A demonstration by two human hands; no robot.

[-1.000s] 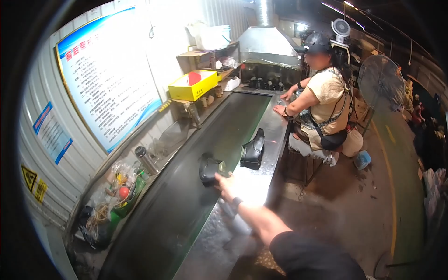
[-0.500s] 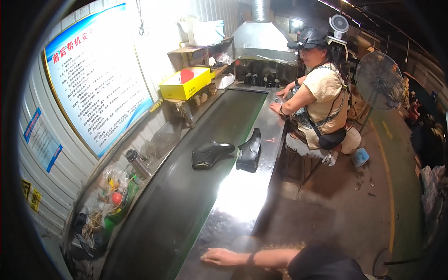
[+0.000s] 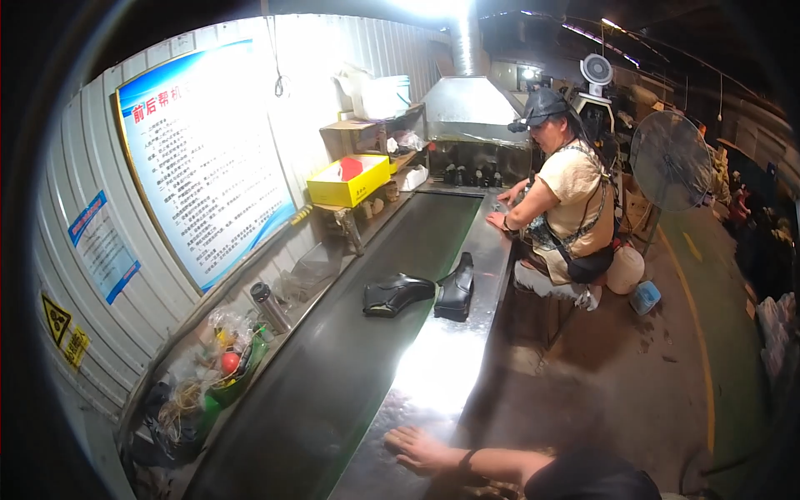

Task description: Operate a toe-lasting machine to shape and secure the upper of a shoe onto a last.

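My right hand (image 3: 419, 452) lies flat and open on the metal ledge (image 3: 367, 467) beside the conveyor belt (image 3: 279, 417), its fingers apart and holding nothing. A dark band circles the wrist. My left hand is not in view. Farther along, one black shoe (image 3: 398, 294) rests on its side on the belt. Beside it, a second black shoe (image 3: 455, 290) stands on the ledge, toe pointing away from me; the two almost touch. Both shoes are out of reach of my hand as it lies.
A co-worker (image 3: 571, 196) sits at the ledge's far right, hands on the metal. Left of the belt are a thermos (image 3: 268, 306), a green container (image 3: 237, 379) of bagged odds and ends, and a yellow box (image 3: 350, 182) on a shelf. A metal hood (image 3: 471, 104) stands at the belt's far end.
My view has shifted, so most things appear lower and slightly right. The belt-side shoe sits nearer the other shoe. My fingers are spread wider. The co-worker's head has turned down toward the belt.
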